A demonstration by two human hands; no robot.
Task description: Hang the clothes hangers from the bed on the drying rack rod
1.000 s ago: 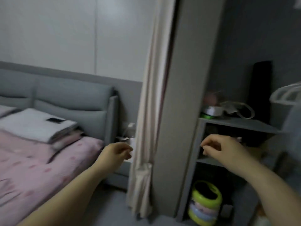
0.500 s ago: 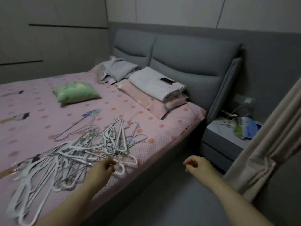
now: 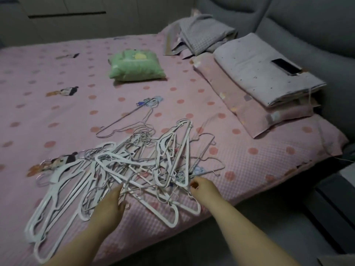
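Note:
A tangled pile of white plastic and thin wire hangers [image 3: 146,166] lies on the pink dotted bed [image 3: 57,116] near its front edge. One wire hanger [image 3: 125,124] lies a little apart behind the pile. My left hand [image 3: 110,206] reaches into the pile's near side, its fingertips touching the hangers. My right hand [image 3: 203,186] hovers at the pile's right edge with fingers loosely curled, and I see nothing held in it. The drying rack is out of view.
A green cushion [image 3: 136,67] sits mid-bed. Folded blankets [image 3: 265,83] with a phone [image 3: 287,67] on top and a grey folded cloth [image 3: 203,33] lie by the grey headboard [image 3: 307,25]. A dark nightstand [image 3: 338,198] stands at the right, beside grey floor [image 3: 269,227].
My view swung from the shelf and curtain to the bed, then closer. Both hands moved forward to the hanger pile; the left now touches it.

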